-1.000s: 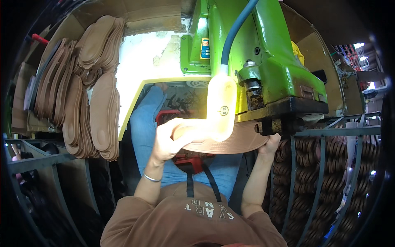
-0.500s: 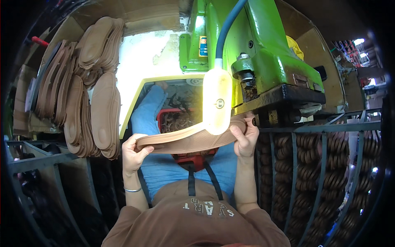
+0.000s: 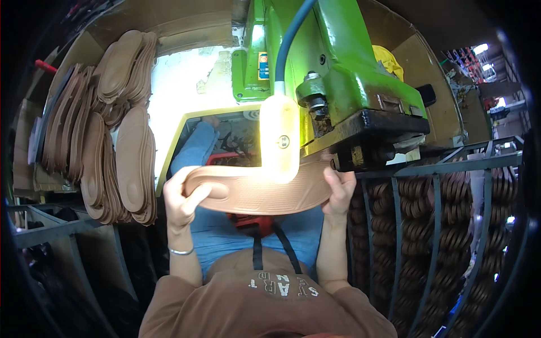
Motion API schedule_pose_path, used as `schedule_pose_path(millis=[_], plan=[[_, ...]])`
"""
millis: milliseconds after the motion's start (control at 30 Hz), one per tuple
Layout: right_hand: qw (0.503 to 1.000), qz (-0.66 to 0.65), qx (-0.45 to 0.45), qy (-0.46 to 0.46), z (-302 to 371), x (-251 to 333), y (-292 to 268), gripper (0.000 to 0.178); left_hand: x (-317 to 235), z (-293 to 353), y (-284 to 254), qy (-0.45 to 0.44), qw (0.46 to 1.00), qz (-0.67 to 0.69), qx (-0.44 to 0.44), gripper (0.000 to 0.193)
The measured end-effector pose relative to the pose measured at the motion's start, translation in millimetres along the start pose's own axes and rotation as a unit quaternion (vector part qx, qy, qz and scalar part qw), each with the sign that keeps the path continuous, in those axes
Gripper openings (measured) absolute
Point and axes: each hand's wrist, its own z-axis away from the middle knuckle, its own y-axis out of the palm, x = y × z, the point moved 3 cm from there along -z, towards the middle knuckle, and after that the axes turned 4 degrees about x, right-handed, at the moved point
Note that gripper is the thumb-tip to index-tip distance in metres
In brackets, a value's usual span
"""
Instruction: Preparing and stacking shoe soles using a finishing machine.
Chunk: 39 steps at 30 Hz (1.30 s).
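Note:
A brown shoe sole [image 3: 253,194] is stretched sideways between my two hands, its patterned face tilted up toward me. My left hand [image 3: 181,197] grips the end with the oval recess, thumb on top. At the other end my right hand [image 3: 338,191] pinches the sole, just below the dark head of the green machine [image 3: 360,84]. A glowing white lamp [image 3: 280,135] on a blue flexible neck hangs in front and covers part of the sole's far edge.
Stacks of brown soles [image 3: 132,163] stand on the white table [image 3: 189,70] at the left. A red container [image 3: 248,224] sits between my knees. Racks filled with brown soles [image 3: 417,225] line the right side; a metal rail [image 3: 51,231] crosses at the left.
The sole has been tilted so that more of its patterned face shows, and it looks flatter. Both hands still hold its ends. The surroundings have shifted slightly left in the picture.

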Motion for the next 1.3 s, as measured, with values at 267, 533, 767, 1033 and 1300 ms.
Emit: schedule_pose_path(millis=[267, 533, 767, 1033, 1300], plan=[[0.996, 0.022, 0.083, -0.001, -8, -3, 37, 0.022, 33, 55, -21, -0.174, 0.954, -0.098, 0.223, 0.027], [0.991, 0.126, 0.036, -0.009, 8, -12, 15, 0.044, 18, -20, 132, -0.01, 0.982, -0.089, 0.165, 0.031], [0.927, 0.113, 0.167, 0.315, 155, -57, -28, 0.048, 29, -7, 150, 0.01, 0.996, -0.071, 0.058, 0.016], [0.971, 0.07, -0.008, 0.228, 172, 5, -94, 0.026, 41, 10, 145, -0.089, 0.994, 0.045, 0.048, 0.028], [0.986, 0.027, -0.075, 0.144, 110, 17, -114, 0.028, 29, 4, 142, -0.05, 0.986, 0.161, 0.012, 0.021]])
